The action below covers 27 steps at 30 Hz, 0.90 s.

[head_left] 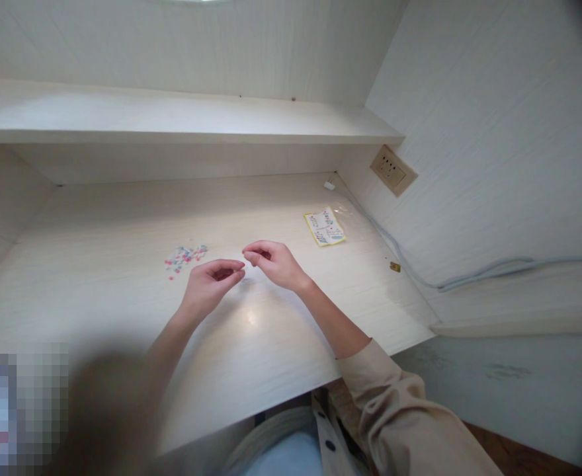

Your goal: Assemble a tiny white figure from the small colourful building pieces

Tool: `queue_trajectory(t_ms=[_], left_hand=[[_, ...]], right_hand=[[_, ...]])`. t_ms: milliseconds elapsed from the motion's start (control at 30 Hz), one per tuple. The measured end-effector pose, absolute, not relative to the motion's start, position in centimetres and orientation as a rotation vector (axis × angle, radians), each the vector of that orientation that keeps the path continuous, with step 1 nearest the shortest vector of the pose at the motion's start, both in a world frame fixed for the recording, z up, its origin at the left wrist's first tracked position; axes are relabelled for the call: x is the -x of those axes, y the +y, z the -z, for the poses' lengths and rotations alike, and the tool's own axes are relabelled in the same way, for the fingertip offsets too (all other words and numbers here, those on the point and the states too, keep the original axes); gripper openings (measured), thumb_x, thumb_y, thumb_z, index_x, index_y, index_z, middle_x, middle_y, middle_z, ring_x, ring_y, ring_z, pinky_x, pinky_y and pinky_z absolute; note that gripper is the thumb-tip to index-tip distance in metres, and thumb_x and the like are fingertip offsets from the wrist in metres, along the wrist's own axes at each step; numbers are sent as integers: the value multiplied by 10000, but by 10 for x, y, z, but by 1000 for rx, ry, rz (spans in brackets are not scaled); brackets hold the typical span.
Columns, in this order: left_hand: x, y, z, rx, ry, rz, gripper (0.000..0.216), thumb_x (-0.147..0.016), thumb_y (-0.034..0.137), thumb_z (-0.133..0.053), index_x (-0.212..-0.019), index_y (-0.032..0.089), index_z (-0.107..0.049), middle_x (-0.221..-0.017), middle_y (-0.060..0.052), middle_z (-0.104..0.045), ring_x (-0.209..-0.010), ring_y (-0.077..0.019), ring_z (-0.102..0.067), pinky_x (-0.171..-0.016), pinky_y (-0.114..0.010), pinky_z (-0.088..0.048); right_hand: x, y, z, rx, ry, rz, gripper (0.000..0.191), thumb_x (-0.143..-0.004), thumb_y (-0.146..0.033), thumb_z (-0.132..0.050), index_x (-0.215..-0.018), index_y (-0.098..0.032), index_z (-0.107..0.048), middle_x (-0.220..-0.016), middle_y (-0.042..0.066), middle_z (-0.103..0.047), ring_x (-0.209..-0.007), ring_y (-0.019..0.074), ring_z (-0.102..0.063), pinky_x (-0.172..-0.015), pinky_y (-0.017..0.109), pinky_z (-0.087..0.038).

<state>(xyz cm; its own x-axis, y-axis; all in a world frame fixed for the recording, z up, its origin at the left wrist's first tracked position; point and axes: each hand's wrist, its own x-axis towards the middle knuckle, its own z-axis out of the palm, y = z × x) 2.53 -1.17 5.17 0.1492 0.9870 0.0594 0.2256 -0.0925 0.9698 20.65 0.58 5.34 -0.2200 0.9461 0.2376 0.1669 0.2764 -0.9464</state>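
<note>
Item held: too small to make out; the left hand (210,283) and right hand (274,262) meet over the desk (122,291) with fingertips pinched together and nearly touching each other, whatever lies between them unresolved. Lower left corner: pixelated block, with a dark blur beside it covering the left forearm. Upper right corner: dark vignette. Right arm: beige sleeve (400,410), cut off at the bottom edge. Beads (184,258): loose scatter of pink, blue and pale pieces on the desk, just left of the left hand, individual shapes unclear. Bag (327,227): clear flat packet with a yellow-edged printed card inside, lying right of the hands near the wall; print unreadable. Small gold piece (395,266): near the desk's right edge, identity unclear. Cable (469,274): grey, along the right wall. Socket (393,170): on that wall. Shelf (172,122): above the desk.
</note>
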Motion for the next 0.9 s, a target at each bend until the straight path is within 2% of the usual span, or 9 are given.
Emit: queue_trajectory(t_ms=[167,600,900], left_hand=[[-23,-14,-55,-1482,1243,-1045,242,-680,331,-791,-848,164,-745,-869,-75,-754,-772,-180,-688,-729,-283,-550],[-19,-16,-58,-1453,1215,-1087,286,-659,362,-807,-838,150,-737,-862,-85,-753,-772,-192,-697,-740,-298,-564],[-17,-17,-58,-1474,1184,-1088,310,-661,404,-804,-830,153,-737,-861,-94,-754,-762,-202,-703,-708,-302,-574]], right_hand=[[-203,1,-58,1029,-1605,-1062,231,-857,-342,-606,-935,-147,-701,-818,32,-684,-718,109,-584,-667,235,-460],[-202,-10,-51,1008,-1501,-1215,250,-813,-336,-660,-967,-145,-705,-910,62,-708,-746,116,-619,-702,254,-501],[-204,-10,-53,1001,-1462,-1281,252,-772,-364,-700,-908,-152,-703,-796,34,-689,-688,116,-622,-665,256,-512]])
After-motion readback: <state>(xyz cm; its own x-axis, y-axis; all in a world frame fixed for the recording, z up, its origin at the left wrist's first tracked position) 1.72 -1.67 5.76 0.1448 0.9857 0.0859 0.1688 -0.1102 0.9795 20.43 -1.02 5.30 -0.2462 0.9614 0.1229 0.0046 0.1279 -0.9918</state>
